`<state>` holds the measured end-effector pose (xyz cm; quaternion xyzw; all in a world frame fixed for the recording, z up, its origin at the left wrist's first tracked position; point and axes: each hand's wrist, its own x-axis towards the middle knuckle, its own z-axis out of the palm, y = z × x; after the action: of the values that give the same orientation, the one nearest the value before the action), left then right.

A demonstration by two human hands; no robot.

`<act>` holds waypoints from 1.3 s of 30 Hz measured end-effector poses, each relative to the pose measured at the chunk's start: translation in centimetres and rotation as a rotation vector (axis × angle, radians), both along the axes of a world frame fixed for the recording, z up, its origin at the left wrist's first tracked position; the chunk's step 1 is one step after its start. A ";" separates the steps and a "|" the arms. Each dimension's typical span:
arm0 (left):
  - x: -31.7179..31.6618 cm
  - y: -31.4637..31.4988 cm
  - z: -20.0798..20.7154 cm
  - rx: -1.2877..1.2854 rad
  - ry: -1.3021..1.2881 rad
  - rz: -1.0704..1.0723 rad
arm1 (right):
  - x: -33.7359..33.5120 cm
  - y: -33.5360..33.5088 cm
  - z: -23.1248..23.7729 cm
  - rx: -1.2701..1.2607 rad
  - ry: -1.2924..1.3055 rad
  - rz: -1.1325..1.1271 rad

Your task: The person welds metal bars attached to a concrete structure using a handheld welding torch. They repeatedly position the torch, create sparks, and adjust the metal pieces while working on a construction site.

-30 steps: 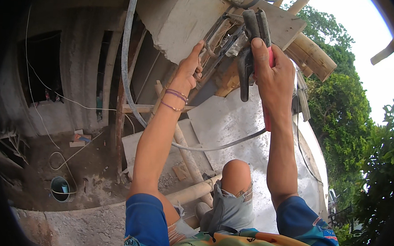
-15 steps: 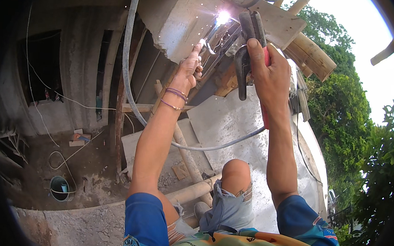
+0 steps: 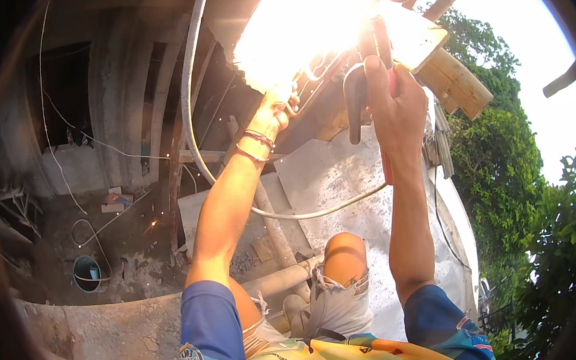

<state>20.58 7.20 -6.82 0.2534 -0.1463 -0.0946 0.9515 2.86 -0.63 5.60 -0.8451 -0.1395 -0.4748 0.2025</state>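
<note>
Green trees [image 3: 491, 151] are rising to the right, beyond a wooden pole [image 3: 460, 86], as I am watching remotely. The right hand [image 3: 396, 107] is wrapping its fingers around an electrode holder [image 3: 354, 104] just beside a blinding welding glare [image 3: 309, 31] at the top; the left hand [image 3: 277, 106] is curling its fingers near a bent metal rod [image 3: 310, 73], and I cannot tell whether they are gripping it.

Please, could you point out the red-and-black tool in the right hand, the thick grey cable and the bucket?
Red-and-black tool [image 3: 355, 107]: head view, on its black lever.
Thick grey cable [image 3: 187, 83]: head view, on its left stretch.
Bucket [image 3: 83, 265]: head view, on its inner wall.
</note>
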 end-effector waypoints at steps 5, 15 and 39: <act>-0.1 0.3 0.0 0.132 0.059 -0.012 | -1.7 -0.1 0.6 0.022 -0.124 0.116; 0.2 0.7 0.0 0.179 0.058 -0.027 | -1.1 -0.1 1.4 -0.034 -0.021 -0.046; 0.0 0.6 0.2 0.181 0.060 -0.014 | -0.1 0.2 1.4 -0.089 0.049 -0.088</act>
<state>20.58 7.75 -6.58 0.3342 -0.1104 -0.1218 0.9280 2.73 -0.42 7.01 -0.8699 -0.1181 -0.4559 0.1467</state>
